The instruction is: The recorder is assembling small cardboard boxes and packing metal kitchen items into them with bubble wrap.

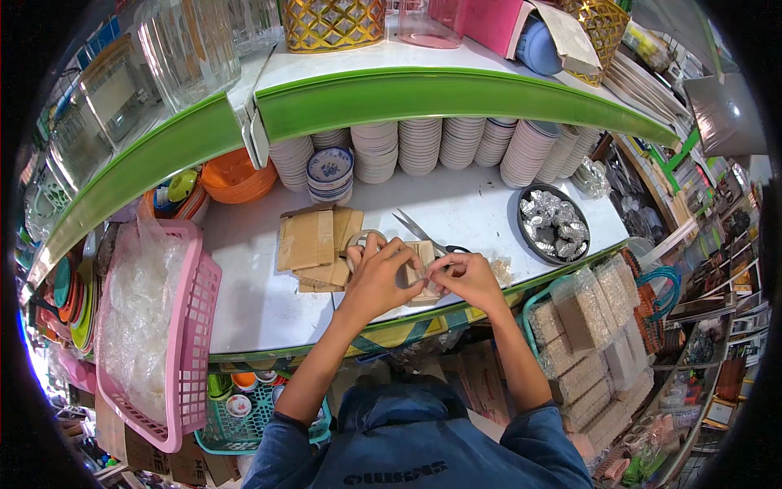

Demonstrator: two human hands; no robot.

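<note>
My left hand [377, 279] curls against a small light-brown cardboard box [424, 298] on the white shelf, its thumb and forefinger along the box's left side. My right hand [470, 282] is closed in a pinch at the box's right side. What lies between its fingertips is too small to tell. Partly hidden behind my left hand is a round roll, apparently tape [356, 240]. Just beyond the box, scissors [417, 227] lie with their blades apart and black handles toward the right. Flat brown cardboard pieces [307, 240] are stacked to the left.
Stacked white bowls [419, 147] line the back beneath a green-edged upper shelf [456, 91]. A black round tray [529, 235] of silvery foil pieces sits right. A pink basket [195, 301] with bubble wrap stands left. Bubble-wrapped packs [582, 359] fill a basket at lower right.
</note>
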